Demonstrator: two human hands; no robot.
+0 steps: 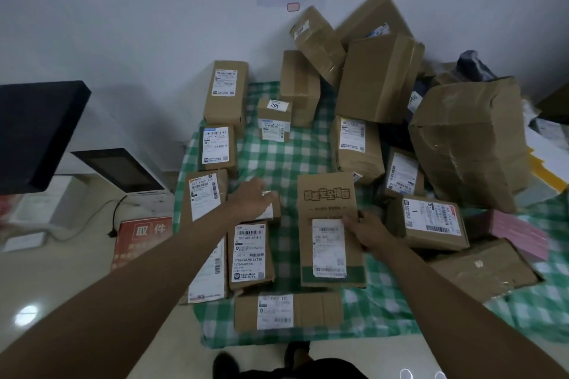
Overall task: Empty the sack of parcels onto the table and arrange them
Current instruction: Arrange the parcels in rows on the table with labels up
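Cardboard parcels cover the green-checked cloth point(308, 151) on the worktop; those at the left edge lie in tidy columns, while a loose heap point(378, 71) remains at the rear right.

The tall printed parcel point(331, 231) lies flat near the centre, its long axis running away from the person, label end nearest. The right hand point(368, 232) is at its right edge, about halfway along. The fingers point(349, 220) curl over that edge onto the top face beside the label, so the hand appears to grip the parcel from the side.

The left hand point(252, 198) rests on a small parcel point(271, 206) in the gap between the left columns and the tall parcel. Its fingers are blurred; it cannot be determined whether they grip or merely press.

Judgement: the emptying step looks complete, as no sack can be identified; arranging is in progress. The tall parcel lies rightward of the sorted columns, with bare cloth between. The right hand is the nearer one for sliding it leftward into line.
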